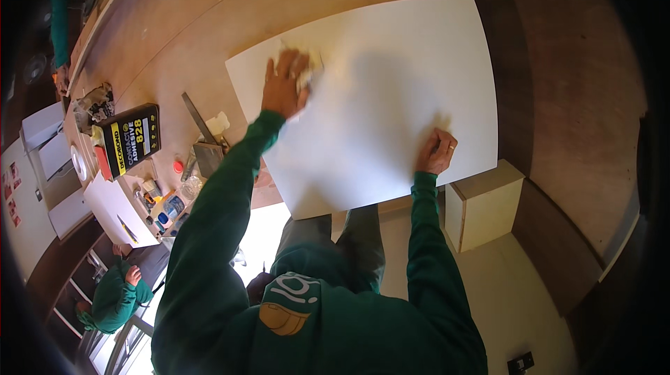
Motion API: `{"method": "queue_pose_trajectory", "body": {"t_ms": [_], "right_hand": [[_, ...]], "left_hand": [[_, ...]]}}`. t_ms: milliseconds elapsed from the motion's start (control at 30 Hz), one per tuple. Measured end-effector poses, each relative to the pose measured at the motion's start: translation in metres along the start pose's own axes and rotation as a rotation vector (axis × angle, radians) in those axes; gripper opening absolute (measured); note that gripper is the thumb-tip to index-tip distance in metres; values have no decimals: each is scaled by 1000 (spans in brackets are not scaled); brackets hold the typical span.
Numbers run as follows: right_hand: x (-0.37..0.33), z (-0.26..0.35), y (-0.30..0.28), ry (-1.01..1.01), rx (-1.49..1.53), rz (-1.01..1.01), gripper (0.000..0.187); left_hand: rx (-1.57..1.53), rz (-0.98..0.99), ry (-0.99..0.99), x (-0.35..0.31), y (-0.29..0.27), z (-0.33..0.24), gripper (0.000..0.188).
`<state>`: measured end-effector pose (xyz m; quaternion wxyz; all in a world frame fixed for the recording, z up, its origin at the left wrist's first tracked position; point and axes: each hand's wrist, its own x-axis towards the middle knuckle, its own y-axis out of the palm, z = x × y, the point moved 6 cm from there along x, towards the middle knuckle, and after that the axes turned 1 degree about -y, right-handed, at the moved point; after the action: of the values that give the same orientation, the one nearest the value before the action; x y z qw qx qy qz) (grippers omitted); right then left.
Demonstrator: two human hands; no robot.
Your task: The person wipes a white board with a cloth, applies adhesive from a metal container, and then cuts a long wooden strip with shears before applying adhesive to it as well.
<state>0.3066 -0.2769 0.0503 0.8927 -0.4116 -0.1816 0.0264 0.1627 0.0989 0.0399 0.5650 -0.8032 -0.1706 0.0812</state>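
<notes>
A large white sheet or panel [391,82] lies across the wooden worktop in front of me. Near its far left part, my left hand [281,87] presses down on a pale, crumpled rag [304,80], fingers bent over it; the rag's outline is blurred. My right hand [437,152] rests on the panel's right side, close to the near edge. Its fingers are curled in, with a ring on one, and whatever they may hold is hidden. Shadows from my head and arms fall over the white surface.
Left of the panel stand a black-and-yellow adhesive can [129,139], a long flat blade [199,117], a red cap [178,166] and several small bottles. A box-shaped wooden piece [484,200] sits at the right. Another person [115,298] in green is at lower left, another at upper left.
</notes>
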Motion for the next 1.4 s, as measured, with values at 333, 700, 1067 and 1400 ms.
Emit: {"method": "queue_pose_trajectory", "body": {"t_ms": [333,700,1067,1400], "right_hand": [[-2,-6,2,52,-32,9,9],[-1,-6,5,-9,-16,-9,8],[-3,-18,-5,42,41,-22,14],[6,-24,-13,4,77,19,18]], "left_hand": [[72,6,-60,-13,-4,7,73],[127,53,-98,-10,-7,8,74],[123,52,-97,-41,9,-19,81],[180,-43,98,139,70,-128,72]]}}
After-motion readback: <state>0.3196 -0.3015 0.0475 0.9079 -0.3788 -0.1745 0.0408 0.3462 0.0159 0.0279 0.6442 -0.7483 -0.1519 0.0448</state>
